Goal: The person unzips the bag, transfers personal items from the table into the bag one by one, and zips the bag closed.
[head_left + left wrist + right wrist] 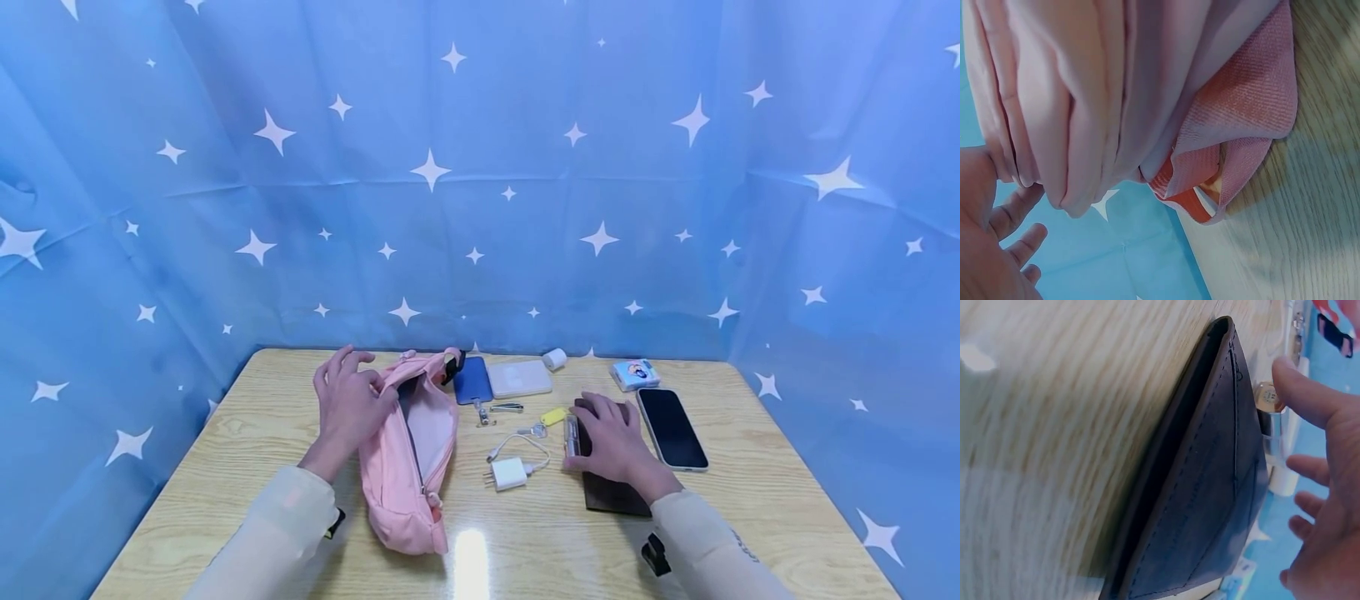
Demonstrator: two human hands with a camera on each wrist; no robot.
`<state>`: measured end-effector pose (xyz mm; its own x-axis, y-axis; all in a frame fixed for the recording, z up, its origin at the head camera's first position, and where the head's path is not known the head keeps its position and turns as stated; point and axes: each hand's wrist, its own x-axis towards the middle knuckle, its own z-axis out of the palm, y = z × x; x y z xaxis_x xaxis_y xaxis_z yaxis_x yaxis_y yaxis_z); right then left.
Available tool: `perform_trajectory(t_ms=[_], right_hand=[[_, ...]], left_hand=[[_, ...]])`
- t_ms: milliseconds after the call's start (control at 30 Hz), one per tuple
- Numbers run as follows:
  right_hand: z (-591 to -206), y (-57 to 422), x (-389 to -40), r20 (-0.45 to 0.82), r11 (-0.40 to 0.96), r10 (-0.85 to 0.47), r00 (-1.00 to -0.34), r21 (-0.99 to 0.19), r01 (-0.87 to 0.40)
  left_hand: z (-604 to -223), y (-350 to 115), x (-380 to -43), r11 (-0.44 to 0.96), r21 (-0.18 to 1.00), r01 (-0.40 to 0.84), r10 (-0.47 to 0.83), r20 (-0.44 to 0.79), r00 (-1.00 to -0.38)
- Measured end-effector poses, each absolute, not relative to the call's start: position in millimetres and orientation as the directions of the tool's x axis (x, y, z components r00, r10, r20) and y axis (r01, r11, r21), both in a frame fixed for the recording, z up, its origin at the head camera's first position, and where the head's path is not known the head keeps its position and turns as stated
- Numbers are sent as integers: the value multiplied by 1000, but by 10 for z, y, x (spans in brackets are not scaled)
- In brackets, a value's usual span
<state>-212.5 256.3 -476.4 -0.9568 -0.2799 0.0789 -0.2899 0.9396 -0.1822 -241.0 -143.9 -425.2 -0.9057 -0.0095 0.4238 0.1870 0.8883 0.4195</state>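
A pink waist bag [405,492] lies unzipped on the table, its pale lining showing. My left hand [351,400] pinches the left edge of its opening between thumb and forefinger; in the left wrist view the other fingers [1027,244] stand loose beside the folds. Over a dark leather wallet [615,493] reaches my right hand [611,437], its fingers spread. A small clear lipstick tube [572,437] lies along the wallet's left side. In the right wrist view the thumb [1310,394] is right at the end of the tube, and the fingers are apart from the wallet.
Left of the wallet lie a white charger [510,473] with its cable, a yellow tag [553,417] and nail clippers [507,407]. Behind are a blue card holder [472,381], a white case [520,378] and a white cylinder [554,359]. A phone [672,429] and a tissue pack [636,375] lie right.
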Motion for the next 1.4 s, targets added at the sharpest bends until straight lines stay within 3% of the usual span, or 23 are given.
perform_trajectory(t_ms=[667,1400], right_hand=[[-4768,2547,-2146,61,940,-284,-957,-177,-291],[-4634,2169,-2199,186,902,-275,-943,-291,-320]], left_hand=[[-4276,-1456,-2391,881,428,202,-6,436,-900],[-4244,-1401,-2364,885,433,173,-27,417,-909]])
